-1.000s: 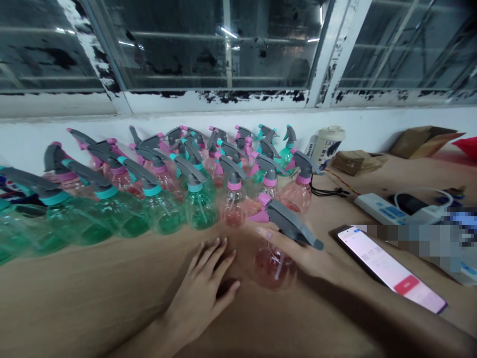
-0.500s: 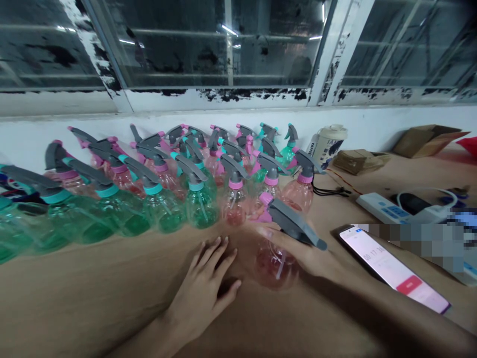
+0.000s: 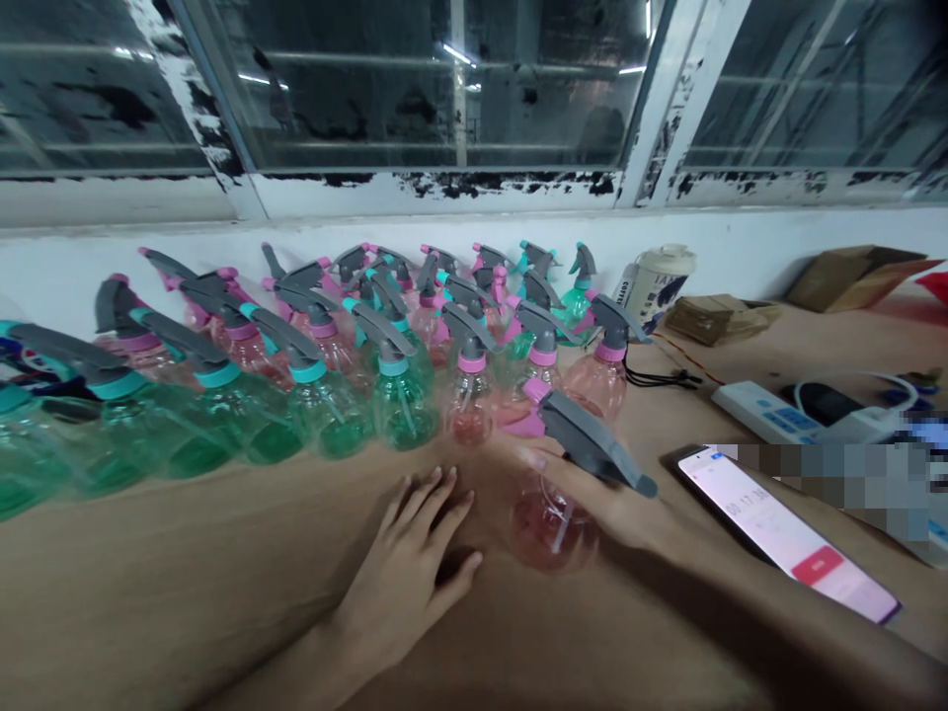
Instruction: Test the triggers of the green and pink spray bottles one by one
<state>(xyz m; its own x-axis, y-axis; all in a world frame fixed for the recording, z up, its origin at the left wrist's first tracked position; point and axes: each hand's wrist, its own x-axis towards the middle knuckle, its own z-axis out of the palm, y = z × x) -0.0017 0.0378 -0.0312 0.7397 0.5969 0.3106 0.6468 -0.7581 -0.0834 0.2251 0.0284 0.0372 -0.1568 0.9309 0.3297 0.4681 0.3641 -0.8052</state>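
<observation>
My right hand (image 3: 592, 494) is wrapped round the neck of a clear pink spray bottle (image 3: 552, 528) with a grey trigger head (image 3: 592, 444), standing on the wooden table (image 3: 185, 583). My left hand (image 3: 411, 578) lies flat on the table just left of that bottle, fingers spread, holding nothing. Right behind both hands stand several green spray bottles (image 3: 396, 400) and pink spray bottles (image 3: 603, 370), packed in rows against the white wall.
A phone (image 3: 785, 533) with a lit screen lies on the table to the right of the held bottle. Farther right are a white power strip (image 3: 766, 415) with cables, a lidded cup (image 3: 656, 281), and cardboard pieces (image 3: 715, 316). Windows run above.
The view has shifted slightly. Both hands and the held bottle stay almost where they were.
</observation>
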